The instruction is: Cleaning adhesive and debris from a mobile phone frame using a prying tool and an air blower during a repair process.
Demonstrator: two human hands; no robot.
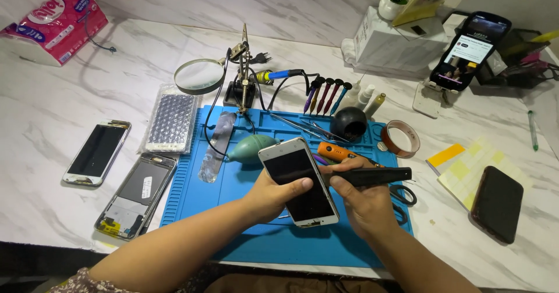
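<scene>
My left hand (273, 197) holds a white smartphone (298, 181) with a dark screen, tilted above the blue work mat (192, 197), thumb across the screen. My right hand (365, 203) grips a black pen-shaped electric screwdriver (372, 176) lying sideways, its tip against the phone's right edge. An orange-handled tool (338, 151) lies on the mat just behind the hands, and black scissors (404, 195) lie partly hidden under my right hand.
On the marble table to the left lie a white phone (96, 152), an opened phone frame (137, 195) and a bubble-wrap pouch (170, 121). Behind the mat stand a magnifier stand (201, 76), a soldering iron (279, 75), screwdrivers (326, 95), a tape roll (400, 137). Right: sticky notes (469, 165), a dark phone (496, 203), a propped phone (470, 49).
</scene>
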